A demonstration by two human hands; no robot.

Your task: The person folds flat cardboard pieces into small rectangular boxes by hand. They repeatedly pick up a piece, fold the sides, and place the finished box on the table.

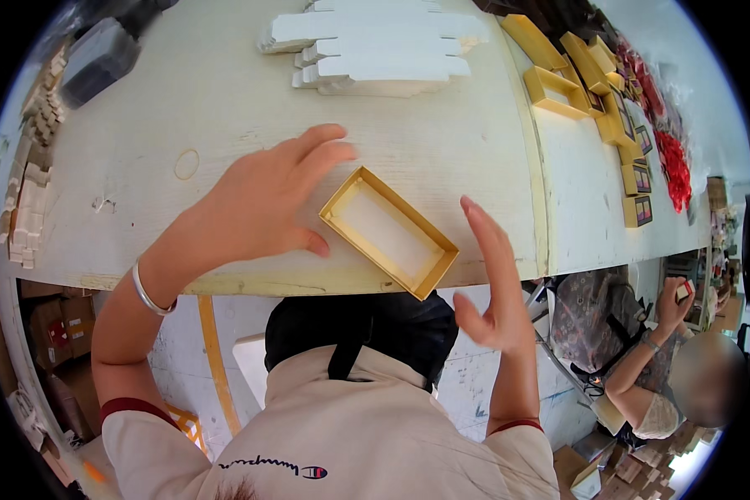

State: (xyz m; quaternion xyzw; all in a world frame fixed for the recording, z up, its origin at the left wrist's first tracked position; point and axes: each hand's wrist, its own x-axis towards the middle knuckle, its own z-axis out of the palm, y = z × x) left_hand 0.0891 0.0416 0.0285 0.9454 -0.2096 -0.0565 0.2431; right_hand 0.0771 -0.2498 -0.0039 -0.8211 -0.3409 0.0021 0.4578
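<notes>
An open gold box [383, 223] with a white inside lies tilted at the table's near edge, its lower corner reaching past that edge. To its left, my left hand [279, 196] is open, thumb and fingers apart, close to the box but not gripping it. On the other side, my right hand [493, 279] is open too, fingers raised and thumb spread, with a gap between it and the box. A silver bangle [148, 292] circles my left wrist. Neither hand holds anything.
Flat white cartons [375, 46] are stacked at the far middle. Gold boxes [558, 92] and red shredded filler [673, 167] lie at the far right. A rubber band [187, 164] rests left. Folded card pieces [32, 204] line the left edge. Another person [654, 375] sits at right holding a small box.
</notes>
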